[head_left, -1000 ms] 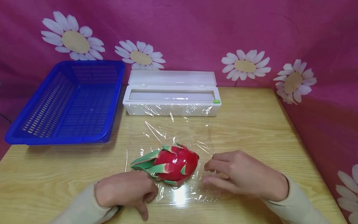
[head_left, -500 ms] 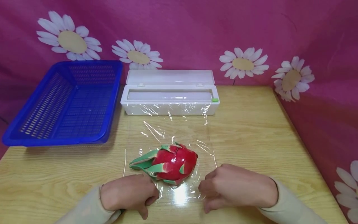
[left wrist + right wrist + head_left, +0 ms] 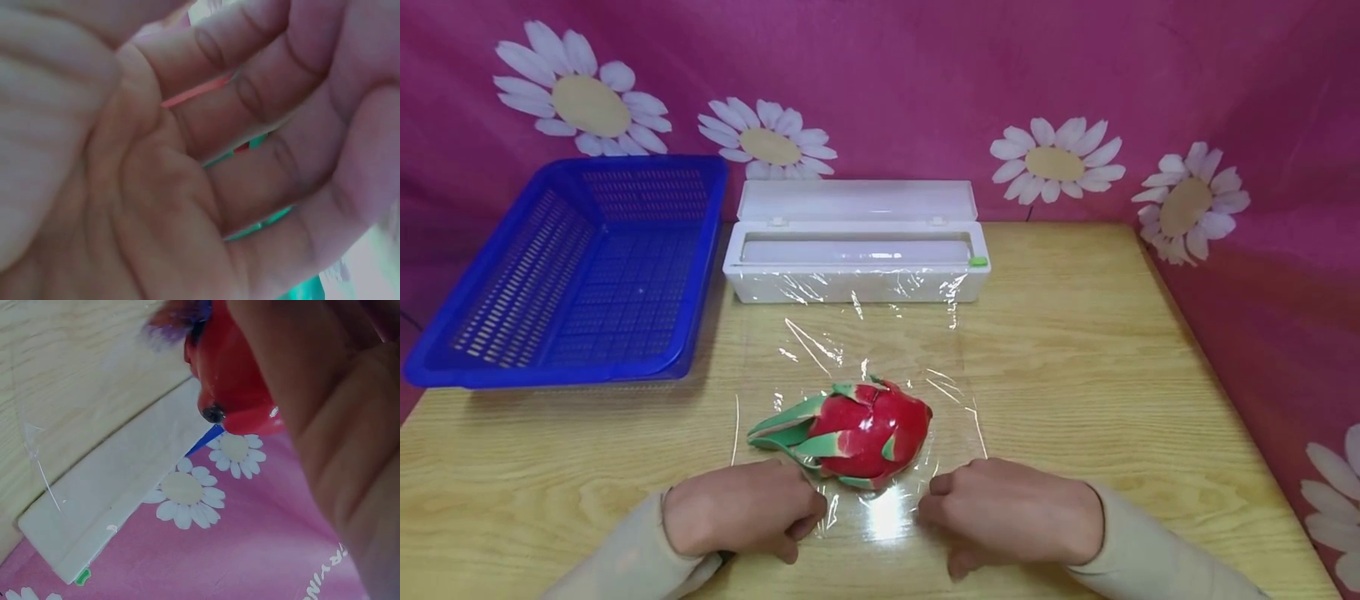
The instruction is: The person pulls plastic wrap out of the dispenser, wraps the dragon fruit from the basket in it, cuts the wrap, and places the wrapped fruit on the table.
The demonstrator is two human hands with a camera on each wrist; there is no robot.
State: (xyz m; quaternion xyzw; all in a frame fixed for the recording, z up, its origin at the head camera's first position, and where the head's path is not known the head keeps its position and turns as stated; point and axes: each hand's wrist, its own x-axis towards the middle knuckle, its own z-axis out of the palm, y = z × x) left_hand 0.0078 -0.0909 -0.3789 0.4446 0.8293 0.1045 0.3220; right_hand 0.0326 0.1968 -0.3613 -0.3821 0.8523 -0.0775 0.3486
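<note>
1. The dragon fruit [image 3: 850, 432] sits on its side just beyond my fingertips, between my two hands, right on the sheet of cling film [image 3: 857, 367] spread across the wooden table [image 3: 1075, 350]. Its green leafy end points toward my left side.

2. My left hand [image 3: 741, 508] is knuckles-up at the near left corner of the film. The fingers are curled under, and it looks like they're pinching the film's edge, though the actual pinch is hidden under my hand. The left wrist camera is basically all palm, with slivers of red and green showing between the fingers.

3. My right hand [image 3: 1011, 521] mirrors it at the near right corner, fingers tucked in, thumb pointing down toward me. Same deal: it looks clamped on the film, but I can't see the contact itself.

4. So I'd say I'm at the "grab the near edge" stage of wrapping. The next move probably calls for lifting both corners evenly and folding the film up over the fruit without letting it cling to itself.

5. Further out past the fruit, the film runs up to the white cling film dispenser [image 3: 856, 250], whose lid is open. Off beyond my left hand is the blue basket [image 3: 572, 267].
</note>
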